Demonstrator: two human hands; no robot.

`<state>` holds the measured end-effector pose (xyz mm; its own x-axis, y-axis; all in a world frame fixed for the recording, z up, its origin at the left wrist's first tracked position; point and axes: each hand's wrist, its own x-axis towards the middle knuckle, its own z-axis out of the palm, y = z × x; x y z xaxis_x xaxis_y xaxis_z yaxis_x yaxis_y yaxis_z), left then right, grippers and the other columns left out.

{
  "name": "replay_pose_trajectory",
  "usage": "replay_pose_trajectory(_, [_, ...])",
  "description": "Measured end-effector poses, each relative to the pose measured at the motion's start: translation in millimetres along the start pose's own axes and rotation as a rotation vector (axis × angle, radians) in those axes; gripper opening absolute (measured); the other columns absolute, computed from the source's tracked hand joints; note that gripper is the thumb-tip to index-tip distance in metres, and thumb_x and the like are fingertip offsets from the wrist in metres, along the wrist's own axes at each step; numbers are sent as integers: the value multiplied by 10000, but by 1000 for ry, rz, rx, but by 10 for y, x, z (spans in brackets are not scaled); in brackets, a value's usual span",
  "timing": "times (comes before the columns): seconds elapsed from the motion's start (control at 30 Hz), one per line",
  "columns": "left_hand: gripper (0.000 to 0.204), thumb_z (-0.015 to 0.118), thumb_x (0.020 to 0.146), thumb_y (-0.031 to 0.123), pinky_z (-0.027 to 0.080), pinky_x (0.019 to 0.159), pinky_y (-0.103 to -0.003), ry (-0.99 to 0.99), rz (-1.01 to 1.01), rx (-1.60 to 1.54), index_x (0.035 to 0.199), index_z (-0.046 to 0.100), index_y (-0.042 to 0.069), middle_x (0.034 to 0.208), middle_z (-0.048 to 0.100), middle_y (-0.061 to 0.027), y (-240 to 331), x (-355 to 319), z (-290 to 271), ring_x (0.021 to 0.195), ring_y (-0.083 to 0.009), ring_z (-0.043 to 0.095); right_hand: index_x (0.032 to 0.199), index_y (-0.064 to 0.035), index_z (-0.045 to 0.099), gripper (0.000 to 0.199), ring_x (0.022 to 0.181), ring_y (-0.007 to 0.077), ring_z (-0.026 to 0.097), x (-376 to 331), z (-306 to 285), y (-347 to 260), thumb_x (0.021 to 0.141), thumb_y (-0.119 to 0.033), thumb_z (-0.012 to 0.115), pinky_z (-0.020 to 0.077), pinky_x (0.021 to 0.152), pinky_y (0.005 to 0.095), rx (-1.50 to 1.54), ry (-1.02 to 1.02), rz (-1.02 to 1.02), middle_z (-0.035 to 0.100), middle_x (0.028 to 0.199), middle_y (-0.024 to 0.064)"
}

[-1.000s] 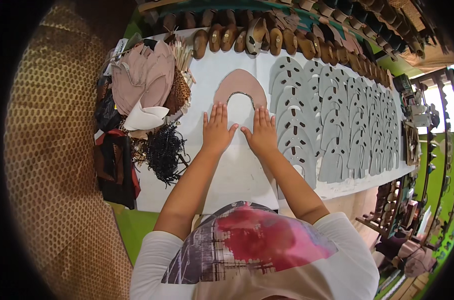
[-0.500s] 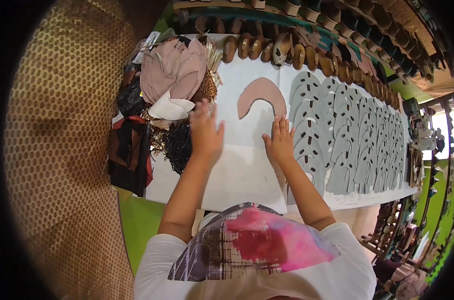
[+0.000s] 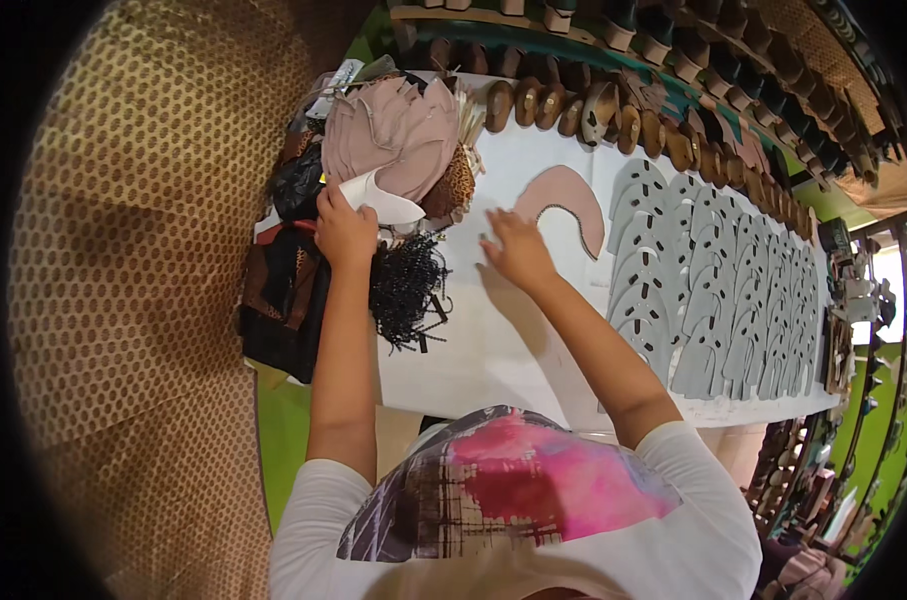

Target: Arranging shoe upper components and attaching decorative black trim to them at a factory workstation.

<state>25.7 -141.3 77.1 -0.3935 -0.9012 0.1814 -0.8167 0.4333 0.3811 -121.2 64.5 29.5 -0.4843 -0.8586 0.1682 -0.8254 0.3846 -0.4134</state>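
Observation:
My left hand [image 3: 347, 232] has its fingers and thumb at the left end of a white curved piece [image 3: 388, 200], which lies against the lower edge of a pile of dusty-pink cut pieces [image 3: 388, 135]. Part of the white piece is hidden by the fingers. My right hand [image 3: 518, 250] is open with fingers apart, over the white tabletop [image 3: 473, 310], and holds nothing. Its fingertips are close to a pink horseshoe-shaped piece [image 3: 563, 190] with a dark beaded-looking inner edge. Beside my left wrist lies a heap of black bead strands [image 3: 408, 290].
Rows of overlapping grey cut pieces [image 3: 643, 260] cover the table's right side. Brown shoe lasts [image 3: 551, 105] line the back edge, with shelves of more footwear forms [image 3: 653, 45] above. Dark bags and scraps [image 3: 278, 280] crowd the left. A patterned brown curtain [image 3: 143, 300] hangs there.
My left hand has moved left onto the white curved piece. My right hand has shifted left, from the pink piece's right end to below its left end. The view has shifted slightly.

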Motion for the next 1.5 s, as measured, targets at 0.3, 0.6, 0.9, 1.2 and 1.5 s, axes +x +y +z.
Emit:
replay_pose_trajectory(0.3, [696,676,768,272,478,640,-364,-24,-17,-187,1335,358,22,777,617,-107,-340,521,-203,684,-243,597,1122,-29,540,466,871,349,582,871,316,-931,749,-287,649,460,754,431,304,42,43,605,945,158])
replay_pose_trajectory(0.6, [334,585,830,22,433,640,-256,-310,-552,-1650,1139,485,103,850,559,-25,-551,1270,-34,665,-103,510,837,-23,639,305,728,298,596,950,269,-860,768,-320,629,455,668,379,539,-156,170,621,766,155])
replay_pose_trajectory(0.9, [213,514,868,18,463,827,-343,-208,-569,-1779,1074,497,69,923,566,-42,-512,1717,229,746,-141,531,899,-26,635,333,678,241,589,75,-3,-187,776,-335,634,469,635,348,462,19,296,615,744,135])
replay_pose_trajectory(1.2, [258,543,869,276,406,585,-253,-160,-256,-1526,1019,535,66,835,484,-17,-205,1028,35,757,-148,563,900,-28,579,223,599,208,555,-629,-881,-121,778,-205,640,452,584,311,684,11,523,604,724,115])
replay_pose_trajectory(1.5, [652,518,811,582,439,601,-274,-1290,-289,-907,1219,467,76,1032,561,-65,906,-985,300,718,-140,552,854,-51,615,205,737,263,577,-671,-1519,-409,662,-3,564,460,680,332,212,-131,91,604,788,95])
